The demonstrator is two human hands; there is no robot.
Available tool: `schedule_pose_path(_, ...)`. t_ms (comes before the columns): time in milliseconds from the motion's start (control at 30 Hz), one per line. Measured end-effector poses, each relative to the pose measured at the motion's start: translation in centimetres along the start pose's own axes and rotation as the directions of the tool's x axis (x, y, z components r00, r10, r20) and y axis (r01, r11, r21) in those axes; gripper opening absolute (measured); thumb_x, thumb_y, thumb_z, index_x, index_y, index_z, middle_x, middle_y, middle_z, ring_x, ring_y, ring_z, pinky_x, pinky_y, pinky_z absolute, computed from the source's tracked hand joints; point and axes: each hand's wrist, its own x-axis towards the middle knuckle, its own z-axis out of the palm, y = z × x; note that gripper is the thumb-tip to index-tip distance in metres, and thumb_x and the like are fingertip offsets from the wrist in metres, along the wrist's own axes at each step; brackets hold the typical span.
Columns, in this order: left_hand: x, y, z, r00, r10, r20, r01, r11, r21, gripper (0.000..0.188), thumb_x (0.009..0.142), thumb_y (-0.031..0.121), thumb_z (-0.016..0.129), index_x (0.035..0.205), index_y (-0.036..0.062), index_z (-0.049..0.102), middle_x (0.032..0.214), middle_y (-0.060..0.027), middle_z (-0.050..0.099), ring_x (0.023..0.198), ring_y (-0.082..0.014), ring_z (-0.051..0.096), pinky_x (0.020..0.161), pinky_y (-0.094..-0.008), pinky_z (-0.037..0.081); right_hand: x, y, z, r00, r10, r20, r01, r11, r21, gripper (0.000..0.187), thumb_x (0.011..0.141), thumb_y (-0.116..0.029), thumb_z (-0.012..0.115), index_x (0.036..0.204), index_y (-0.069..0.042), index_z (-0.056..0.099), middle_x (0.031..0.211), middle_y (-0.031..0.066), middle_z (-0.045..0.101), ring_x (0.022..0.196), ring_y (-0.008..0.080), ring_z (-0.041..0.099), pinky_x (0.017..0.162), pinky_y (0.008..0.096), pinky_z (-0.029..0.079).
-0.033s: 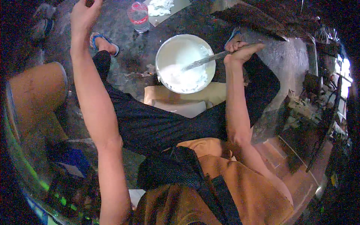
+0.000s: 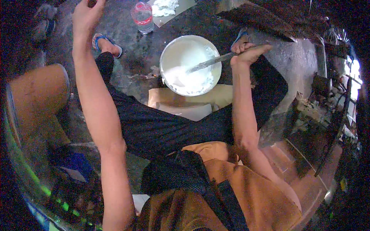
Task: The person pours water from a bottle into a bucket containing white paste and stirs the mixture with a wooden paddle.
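**What's sitting on the floor right now**

So the floor [image 2: 127,46] is looking dark, mottled and kind of wet-looking, like bare concrete. A round white bucket [image 2: 166,57] of white paste is sitting right on it in the middle, and its near edge is overlapping a flattened piece of brown cardboard [image 2: 162,98] with a paler sheet [image 2: 192,112] lying on top. A clear plastic bottle [image 2: 142,17] with a red band is standing upright further out, and just beside it another cardboard sheet [image 2: 181,9] is carrying a white lump [image 2: 163,7]. Both feet in blue flip-flops [image 2: 106,45] are resting on the floor either side of the bucket.
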Motion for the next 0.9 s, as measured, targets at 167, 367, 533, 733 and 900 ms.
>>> schedule_pose_path(167,-0.4,0.2,-0.2,1.000,0.018,0.000,-0.018,1.000,0.002,0.033,0.090,0.025,0.060,0.108,-0.0032,0.060,0.088,-0.0071,0.064,0.080,-0.0136,0.059,0.072,-0.0266,0.047,-0.1,-2.5,0.7,0.994,0.097,-0.058,-0.099,0.995,-0.026,0.071,0.078,-0.082,0.017,0.066,-0.014,0.030,0.050,0.0010,0.027,0.040,0.0140,0.025,0.038,0.0262,0.024)
schedule_pose_path(367,-0.8,0.8,-0.2,1.000,0.013,0.003,-0.013,1.000,0.021,0.033,0.090,0.025,0.060,0.107,-0.0030,0.061,0.087,-0.0071,0.064,0.080,-0.0136,0.059,0.072,-0.0268,0.046,-0.2,-5.1,0.8,0.997,-0.006,-0.072,0.001,0.998,-0.068,0.072,0.076,-0.084,0.019,0.070,-0.013,0.032,0.052,0.0007,0.028,0.044,0.0140,0.028,0.042,0.0280,0.026)
schedule_pose_path(533,-0.8,1.1,0.2,1.000,0.006,-0.015,-0.005,0.998,0.069,0.033,0.089,0.025,0.061,0.106,-0.0027,0.061,0.085,-0.0070,0.064,0.079,-0.0135,0.059,0.071,-0.0269,0.046,-0.6,-1.0,0.8,0.996,-0.084,0.037,0.080,0.991,0.106,0.075,0.073,-0.087,0.019,0.059,-0.015,0.030,0.046,0.0016,0.028,0.039,0.0145,0.026,0.040,0.0285,0.024)
schedule_pose_path(733,-0.1,-0.1,0.2,1.000,0.027,0.009,-0.027,0.999,0.020,0.033,0.089,0.026,0.061,0.105,-0.0020,0.061,0.086,-0.0067,0.064,0.079,-0.0134,0.059,0.071,-0.0269,0.046,-1.9,0.5,0.9,0.999,-0.003,-0.047,0.001,0.999,-0.032,0.074,0.073,-0.087,0.017,0.057,-0.015,0.028,0.044,0.0009,0.027,0.037,0.0150,0.024,0.039,0.0283,0.024)
schedule_pose_path(900,8.4,-15.7,-6.0,0.991,-0.085,0.106,0.125,0.871,-0.475,0.032,0.089,0.025,0.062,0.107,-0.0012,0.061,0.087,-0.0068,0.064,0.080,-0.0139,0.060,0.072,-0.0262,0.046,-1.8,0.9,1.0,0.983,0.099,-0.154,-0.104,0.994,-0.021,0.073,0.075,-0.086,0.017,0.058,-0.016,0.028,0.044,0.0009,0.026,0.038,0.0151,0.023,0.040,0.0294,0.024)
